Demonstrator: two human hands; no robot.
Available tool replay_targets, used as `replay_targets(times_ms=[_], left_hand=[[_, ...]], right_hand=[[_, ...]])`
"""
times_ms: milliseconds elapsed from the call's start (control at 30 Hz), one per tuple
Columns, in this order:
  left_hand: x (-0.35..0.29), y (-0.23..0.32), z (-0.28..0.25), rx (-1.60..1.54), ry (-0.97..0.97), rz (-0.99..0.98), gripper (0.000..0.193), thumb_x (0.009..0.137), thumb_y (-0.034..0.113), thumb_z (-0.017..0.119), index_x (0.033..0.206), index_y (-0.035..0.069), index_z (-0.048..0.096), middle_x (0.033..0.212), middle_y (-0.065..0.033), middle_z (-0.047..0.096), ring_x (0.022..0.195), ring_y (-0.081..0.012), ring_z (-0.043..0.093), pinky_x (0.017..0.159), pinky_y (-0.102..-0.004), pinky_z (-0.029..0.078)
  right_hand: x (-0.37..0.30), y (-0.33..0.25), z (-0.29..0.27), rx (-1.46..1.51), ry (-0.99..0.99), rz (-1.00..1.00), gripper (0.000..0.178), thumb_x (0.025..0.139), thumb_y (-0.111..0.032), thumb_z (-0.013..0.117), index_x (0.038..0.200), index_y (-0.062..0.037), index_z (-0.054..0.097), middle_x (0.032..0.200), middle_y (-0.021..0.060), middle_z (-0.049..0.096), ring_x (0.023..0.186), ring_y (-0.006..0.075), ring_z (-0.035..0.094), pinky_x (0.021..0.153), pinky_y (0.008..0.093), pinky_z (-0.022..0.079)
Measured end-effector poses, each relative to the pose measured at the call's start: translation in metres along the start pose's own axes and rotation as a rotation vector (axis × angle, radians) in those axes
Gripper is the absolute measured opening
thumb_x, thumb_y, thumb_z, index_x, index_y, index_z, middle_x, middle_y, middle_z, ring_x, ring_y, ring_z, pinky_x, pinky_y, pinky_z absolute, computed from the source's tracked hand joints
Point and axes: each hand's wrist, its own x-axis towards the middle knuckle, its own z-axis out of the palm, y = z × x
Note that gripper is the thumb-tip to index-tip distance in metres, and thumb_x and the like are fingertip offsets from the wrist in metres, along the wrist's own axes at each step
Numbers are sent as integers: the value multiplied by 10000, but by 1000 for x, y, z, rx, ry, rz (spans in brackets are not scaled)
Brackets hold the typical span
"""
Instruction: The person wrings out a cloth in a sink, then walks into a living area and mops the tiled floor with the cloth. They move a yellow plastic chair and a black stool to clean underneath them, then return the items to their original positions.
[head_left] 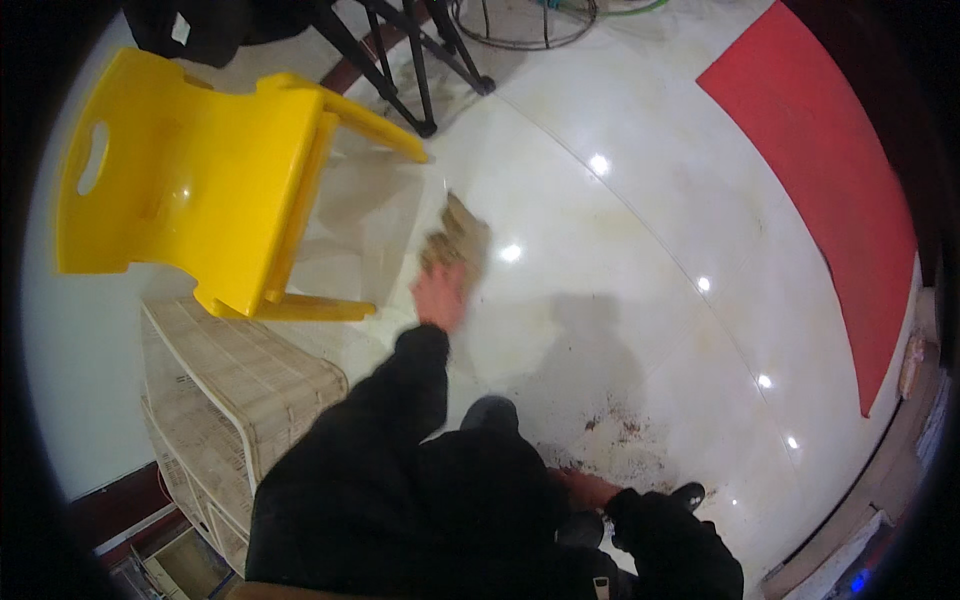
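Note:
My left hand reaches out over the pale tiled floor, beside the yellow chair. A crumpled brown cloth is under and ahead of its fingers, on the floor; both hand and cloth are smeared by motion. My right hand is low down by my knee and shoe, its fingers mostly hidden against the dark clothing. Scattered dark dirt lies on the tiles just beyond it.
The yellow plastic chair stands at the left, with a beige woven-look rack nearer me. Black metal legs and a round wire stand are at the far side. A red mat lies at the right.

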Motion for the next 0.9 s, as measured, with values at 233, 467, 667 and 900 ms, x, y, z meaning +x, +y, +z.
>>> replay_targets(times_ms=[233,467,667,900], left_hand=[[-63,111,-38,-732,-406,451,319,895,231,582,1194,124,614,1063,-155,593,1001,-360,575,879,-446,465],[103,161,-112,-776,-45,507,377,908,266,580,1262,135,569,1083,-156,604,1026,-342,571,917,-411,461],[139,201,-52,-116,50,485,413,867,169,577,1273,237,551,1178,-82,531,1074,-305,528,802,-502,458],[-62,190,-1,-333,-151,1098,358,826,137,570,1175,193,626,1090,-68,558,1037,-308,520,818,-459,440]], right_hand=[[21,16,61,-33,-164,-233,589,828,-234,655,1377,-102,487,1345,202,520,1238,335,508,1061,439,393],[46,42,97,204,-68,-246,503,882,-228,596,1359,-95,503,1281,185,567,1171,315,555,1004,428,431],[33,23,28,197,147,-116,440,925,-224,552,1347,-103,515,1217,150,610,1094,310,597,936,431,476],[-48,22,-58,-137,271,-132,412,892,-207,559,1289,-100,540,1172,145,625,1033,339,613,895,435,487]])
